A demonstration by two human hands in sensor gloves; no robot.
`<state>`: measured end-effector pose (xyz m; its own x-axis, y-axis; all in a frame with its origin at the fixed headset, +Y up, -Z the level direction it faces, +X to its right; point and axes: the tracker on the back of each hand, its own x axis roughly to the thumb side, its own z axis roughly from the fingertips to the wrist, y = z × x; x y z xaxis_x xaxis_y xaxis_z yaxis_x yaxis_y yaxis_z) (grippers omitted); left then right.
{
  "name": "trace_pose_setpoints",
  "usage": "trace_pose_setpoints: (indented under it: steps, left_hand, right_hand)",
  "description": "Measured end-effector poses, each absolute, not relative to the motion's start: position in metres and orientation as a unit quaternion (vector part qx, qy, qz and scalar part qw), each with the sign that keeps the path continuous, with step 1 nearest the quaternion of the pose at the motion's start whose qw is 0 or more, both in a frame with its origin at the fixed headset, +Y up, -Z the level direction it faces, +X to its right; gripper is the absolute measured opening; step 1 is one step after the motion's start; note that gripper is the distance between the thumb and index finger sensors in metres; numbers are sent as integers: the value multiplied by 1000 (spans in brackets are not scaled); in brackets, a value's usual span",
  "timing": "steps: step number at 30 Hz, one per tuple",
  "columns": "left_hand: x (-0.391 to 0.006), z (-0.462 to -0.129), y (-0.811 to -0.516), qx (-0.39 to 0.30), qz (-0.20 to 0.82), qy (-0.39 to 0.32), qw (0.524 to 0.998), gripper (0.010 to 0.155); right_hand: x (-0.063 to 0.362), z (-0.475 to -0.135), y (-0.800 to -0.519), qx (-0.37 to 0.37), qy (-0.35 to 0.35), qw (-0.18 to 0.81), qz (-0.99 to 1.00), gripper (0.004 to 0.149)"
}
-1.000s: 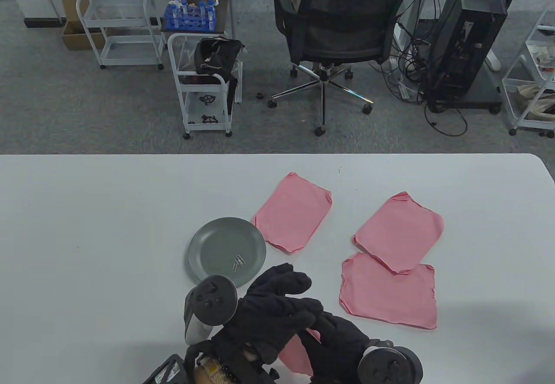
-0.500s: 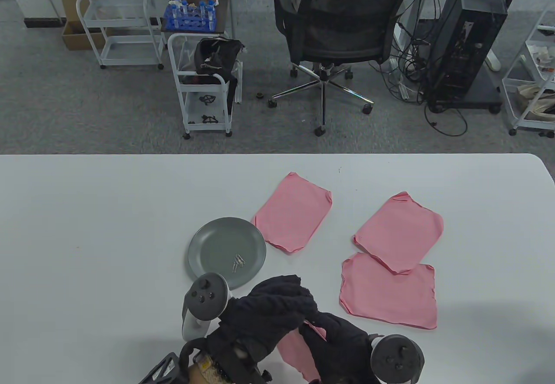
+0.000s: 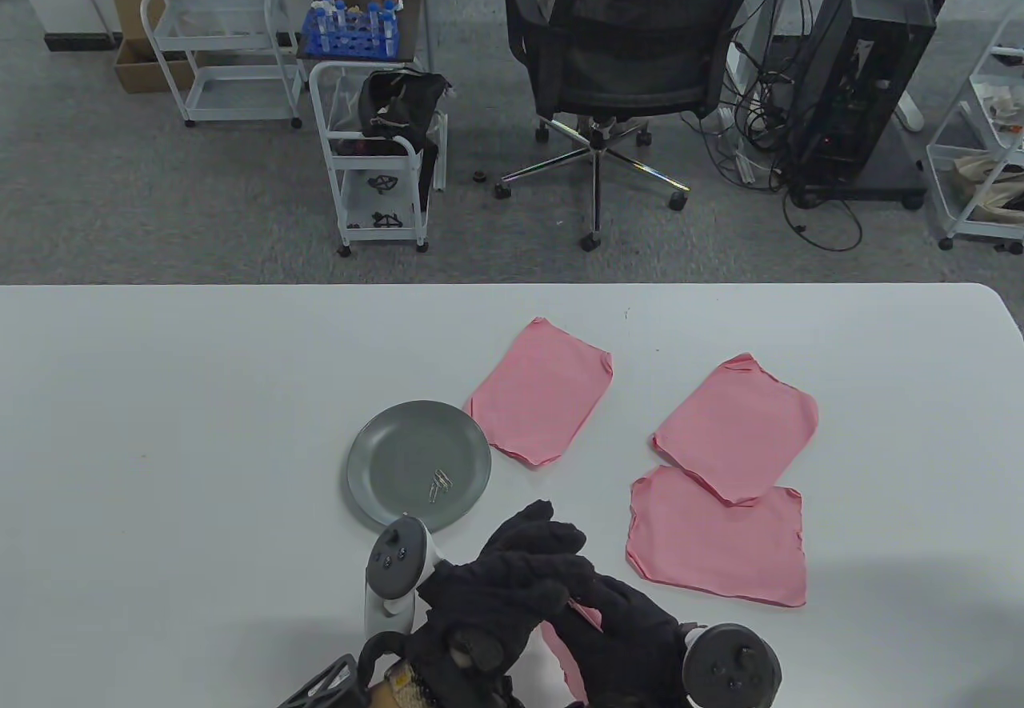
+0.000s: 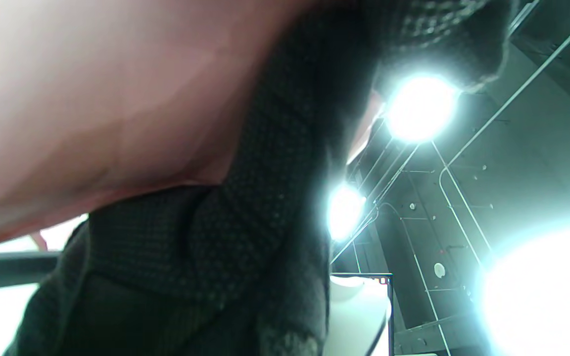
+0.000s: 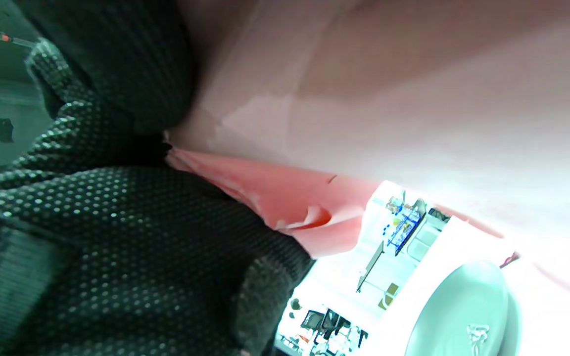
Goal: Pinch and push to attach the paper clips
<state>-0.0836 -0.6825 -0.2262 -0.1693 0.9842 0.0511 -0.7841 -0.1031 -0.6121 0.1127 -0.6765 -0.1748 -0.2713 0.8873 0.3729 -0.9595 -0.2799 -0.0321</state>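
Observation:
Both gloved hands meet over a pink paper sheet [image 3: 570,644] at the table's front edge, and most of the sheet is hidden under them. My left hand [image 3: 512,572] lies over it from the left. My right hand [image 3: 616,628] grips its edge; the right wrist view shows the glove closed on the pink paper [image 5: 285,198]. In the left wrist view the pink paper [image 4: 92,99] fills the top and the glove lies against it. No paper clip shows between the fingers. A grey plate [image 3: 392,452] just beyond the hands holds a few silver paper clips [image 3: 441,484].
Three more pink sheets lie on the white table: one beyond the plate [image 3: 541,390], two overlapping at the right [image 3: 736,428] [image 3: 716,536]. A black object [image 3: 320,684] sits at the front edge left of the hands. The table's far edge [image 3: 512,286] borders the floor.
Both hands have stayed on the pink sheet at the front edge. The left hand's tracker has shifted right and its fingers have curled and spread again; the right hand has drawn slightly nearer.

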Motion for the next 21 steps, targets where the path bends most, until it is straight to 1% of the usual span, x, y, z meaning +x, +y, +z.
trace_pose_setpoints:
  steps: [2,5,7,8,9,13,15,16,21]
  left_hand:
    - [-85,-227,-680,-185,710,-267,625,39]
    - [-91,-229,-672,-167,678,-287,656,40]
    - [-98,-231,-660,-149,621,-308,705,40]
    - [-100,-231,-656,-138,604,-311,720,39]
    - [-102,-230,-650,-116,579,-316,743,39]
    - [-109,-226,-634,-65,513,-322,793,39]
    - [-113,-225,-629,-32,497,-313,809,40]
    - [-115,-224,-628,-29,491,-308,814,40]
    - [-115,-223,-623,-45,475,-322,818,37]
  right_hand:
    - [112,-176,-677,152,-124,587,786,39]
    - [113,-175,-674,160,-146,565,796,40]
    - [115,-176,-672,169,-149,558,798,40]
    - [115,-176,-672,171,-148,559,798,40]
    - [115,-177,-672,173,-143,563,796,40]
    - [114,-177,-672,178,-143,560,797,40]
    - [115,-176,-672,177,-143,563,794,40]
    - [115,-177,-672,177,-143,565,793,39]
    - [114,-177,-672,182,-139,568,791,40]
